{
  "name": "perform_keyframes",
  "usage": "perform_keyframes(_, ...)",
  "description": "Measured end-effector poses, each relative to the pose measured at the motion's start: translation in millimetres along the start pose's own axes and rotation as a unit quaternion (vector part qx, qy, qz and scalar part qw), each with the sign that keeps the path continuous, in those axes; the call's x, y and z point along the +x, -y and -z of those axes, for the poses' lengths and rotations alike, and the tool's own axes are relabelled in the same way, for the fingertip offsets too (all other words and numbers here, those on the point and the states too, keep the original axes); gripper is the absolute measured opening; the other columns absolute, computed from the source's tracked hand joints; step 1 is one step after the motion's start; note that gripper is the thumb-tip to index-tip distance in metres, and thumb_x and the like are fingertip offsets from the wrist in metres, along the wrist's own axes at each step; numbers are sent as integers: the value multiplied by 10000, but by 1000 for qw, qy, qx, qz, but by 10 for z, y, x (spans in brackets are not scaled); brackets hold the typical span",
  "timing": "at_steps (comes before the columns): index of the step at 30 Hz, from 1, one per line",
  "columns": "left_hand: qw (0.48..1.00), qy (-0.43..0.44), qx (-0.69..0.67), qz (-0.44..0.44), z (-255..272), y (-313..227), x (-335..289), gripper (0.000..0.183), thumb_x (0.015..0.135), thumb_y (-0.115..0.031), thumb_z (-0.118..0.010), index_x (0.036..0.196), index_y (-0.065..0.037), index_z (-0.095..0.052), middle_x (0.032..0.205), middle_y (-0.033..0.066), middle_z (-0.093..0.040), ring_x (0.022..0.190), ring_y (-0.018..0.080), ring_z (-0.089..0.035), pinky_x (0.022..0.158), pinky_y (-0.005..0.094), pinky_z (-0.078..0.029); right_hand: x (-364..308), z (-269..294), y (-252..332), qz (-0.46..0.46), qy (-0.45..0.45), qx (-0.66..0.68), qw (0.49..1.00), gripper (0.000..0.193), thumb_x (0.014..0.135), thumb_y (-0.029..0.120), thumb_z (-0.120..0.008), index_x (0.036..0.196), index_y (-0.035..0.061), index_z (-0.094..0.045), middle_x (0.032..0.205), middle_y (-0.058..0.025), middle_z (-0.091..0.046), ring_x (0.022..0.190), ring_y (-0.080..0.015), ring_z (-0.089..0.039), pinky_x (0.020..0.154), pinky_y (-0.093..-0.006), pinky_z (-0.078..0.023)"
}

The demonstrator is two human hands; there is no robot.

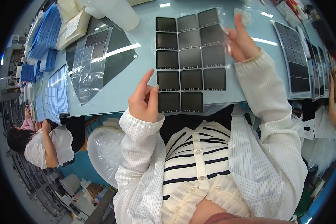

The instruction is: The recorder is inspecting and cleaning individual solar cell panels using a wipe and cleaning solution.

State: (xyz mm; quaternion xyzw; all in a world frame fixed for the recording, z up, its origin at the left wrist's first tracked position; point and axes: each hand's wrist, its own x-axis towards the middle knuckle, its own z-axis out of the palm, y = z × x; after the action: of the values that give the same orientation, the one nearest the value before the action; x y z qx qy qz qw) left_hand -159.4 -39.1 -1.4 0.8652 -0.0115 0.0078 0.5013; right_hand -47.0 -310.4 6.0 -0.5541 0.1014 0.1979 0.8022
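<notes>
1. Over the front part of the pale blue, glossy tabletop (140,61) is a clear plastic sheet with dark grey square panels (191,80) in three columns, its lower end reaching the table's front edge.
2. At that sheet's left edge is the left hand (145,101), index finger extended, thumb tip at the border; I cannot tell whether it pinches the plastic.
3. By the upper right edge is the right hand (244,43), thumb raised, fingers curled and blurred; its grip cannot be made out.
4. Just beside the right thumb's tip sits a crumpled, whitish translucent wad (245,17).
5. Leftward, a clear, partly filled pocket sheet (86,76) overlaps a dark, smooth flat sheet (117,61).
6. Rightward lies another sheet of dark rectangular panels (293,56).
</notes>
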Motion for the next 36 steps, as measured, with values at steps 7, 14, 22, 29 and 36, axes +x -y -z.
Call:
perform_keyframes(7, 998, -40, 35, -17, -21, 102, 42, 411, 840, -2, -541, 1244, 20, -469, 540, 17, -488, 475, 67, -422, 495, 199, -381, -664, 246, -157, -21, 158, -149, 976, 657, 910, 431, -450, 1346, -32, -283, 979, -115, -572, 636, -181, -620, 534, -241, -499)
perform_keyframes(14, 980, -77, 178, -46, 53, 103, 46, 411, 747, -82, -686, 1132, -5, -568, 652, 25, -507, 507, 81, -436, 457, 218, -362, -982, 101, -249, -32, 72, -222, 972, 655, 806, -25, -553, 1381, 21, -243, 821, -98, -635, 557, -118, -594, 493, -196, -465)
perform_keyframes(22, 986, -82, 147, -16, 872, 170, 329, 340, 742, -98, -697, 1073, -69, -629, 750, 3, -574, 669, 79, -546, 513, 205, -406, -1062, -3, -335, -44, 25, -246, 968, 731, 780, -60, -571, 1397, 61, -198, 688, -64, -597, 487, -79, -539, 422, -181, -412)
perform_keyframes(29, 963, -125, 231, 53, 1511, 487, 729, 347, 806, -247, -658, 1093, -58, -615, 954, 77, -613, 888, 162, -586, 765, 292, -470, -1092, -59, -367, -25, 3, -255, 966, 736, 779, -51, -579, 1397, 66, -196, 618, -30, -536, 479, -62, -511, 417, -168, -397)
perform_keyframes(36, 980, -67, 174, -66, 909, 269, 693, 330, 770, -132, -667, 1082, -40, -610, 1051, 119, -581, 950, 218, -570, 786, 311, -463, -1083, -34, -341, -73, -23, -247, 966, 819, 741, -93, -585, 1411, 79, -146, 598, -43, -546, 437, -70, -507, 400, -177, -416)
